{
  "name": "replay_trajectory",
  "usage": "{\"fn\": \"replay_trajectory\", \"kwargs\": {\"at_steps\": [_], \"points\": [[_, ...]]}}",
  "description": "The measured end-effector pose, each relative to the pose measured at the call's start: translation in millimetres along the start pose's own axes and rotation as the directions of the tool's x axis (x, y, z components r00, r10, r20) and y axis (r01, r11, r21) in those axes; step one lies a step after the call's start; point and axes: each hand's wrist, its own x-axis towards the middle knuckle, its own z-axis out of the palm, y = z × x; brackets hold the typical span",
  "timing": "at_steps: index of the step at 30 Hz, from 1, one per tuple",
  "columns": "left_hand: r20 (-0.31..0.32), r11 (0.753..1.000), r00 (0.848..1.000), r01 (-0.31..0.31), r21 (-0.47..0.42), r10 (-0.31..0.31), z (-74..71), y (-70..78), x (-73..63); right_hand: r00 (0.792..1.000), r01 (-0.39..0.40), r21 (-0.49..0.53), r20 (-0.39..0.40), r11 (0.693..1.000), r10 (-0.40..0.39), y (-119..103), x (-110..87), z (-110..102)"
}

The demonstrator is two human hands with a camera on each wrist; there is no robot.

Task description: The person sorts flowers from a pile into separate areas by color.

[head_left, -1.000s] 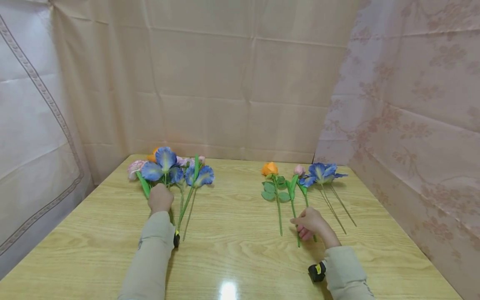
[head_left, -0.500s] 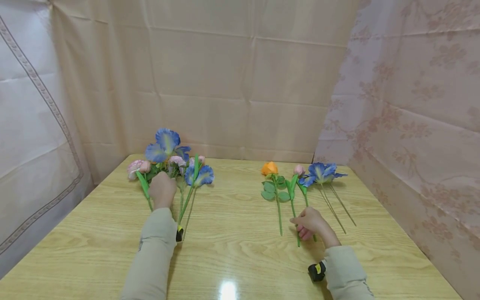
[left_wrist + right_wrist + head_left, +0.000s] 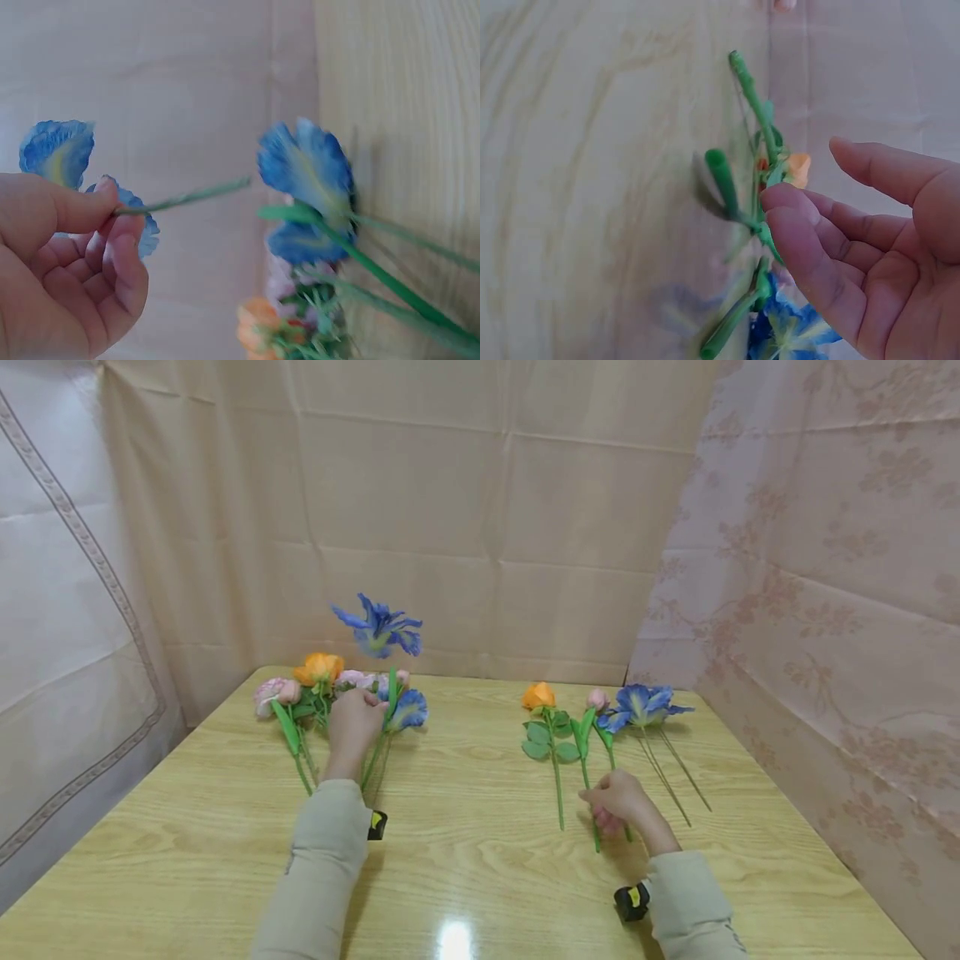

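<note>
My left hand (image 3: 354,727) pinches a blue iris (image 3: 378,627) by its stem between thumb and forefinger. The bloom stands above the left group of flowers, and the free stem end (image 3: 187,199) pokes out past the fingertips in the left wrist view. Beneath lie an orange flower (image 3: 320,668), a pink carnation (image 3: 268,697), a pink tulip (image 3: 288,692) and a second blue iris (image 3: 410,710). My right hand (image 3: 618,802) hovers over the lower stems of the tulips (image 3: 597,700) on the right, fingers relaxed and thumb apart, with nothing in its grasp.
An orange rose (image 3: 538,697) lies left of the right-hand tulips, and blue irises (image 3: 645,703) lie to their right. The wooden table (image 3: 465,777) meets a beige cloth backdrop (image 3: 420,527) at its far edge. Patterned cloth (image 3: 847,568) hangs at the right.
My left hand has lifted the blue iris off the left group and moved right and away with it, uncovering the orange flower. The right hand has barely moved.
</note>
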Motion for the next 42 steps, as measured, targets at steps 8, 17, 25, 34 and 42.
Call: {"fn": "replay_trajectory", "kwargs": {"at_steps": [8,17,25,34,42], "points": [[0.131,0.977,0.984,-0.098,-0.189,0.124,12.0,31.4,-15.6,0.994,0.108,0.031,0.004,0.994,-0.108,-16.1,-4.6,5.6],[0.312,0.946,0.935,-0.063,-0.317,0.167,37.5,61.3,-42.6,0.929,0.353,0.15,0.057,0.924,-0.364,-37.7,-14.8,18.2],[0.38,0.912,0.885,-0.107,-0.397,0.269,58.3,72.0,-64.8,0.882,0.428,0.271,0.083,0.862,-0.464,-54.5,-22.9,35.3],[0.429,0.888,0.849,-0.096,-0.449,0.309,74.1,75.1,-74.4,0.868,0.449,0.314,0.069,0.836,-0.492,-53.8,-22.8,51.6],[0.436,0.88,0.84,-0.097,-0.465,0.323,79.3,77.6,-80.2,0.866,0.449,0.363,0.05,0.817,-0.498,-53.7,-24.9,58.5]]}}
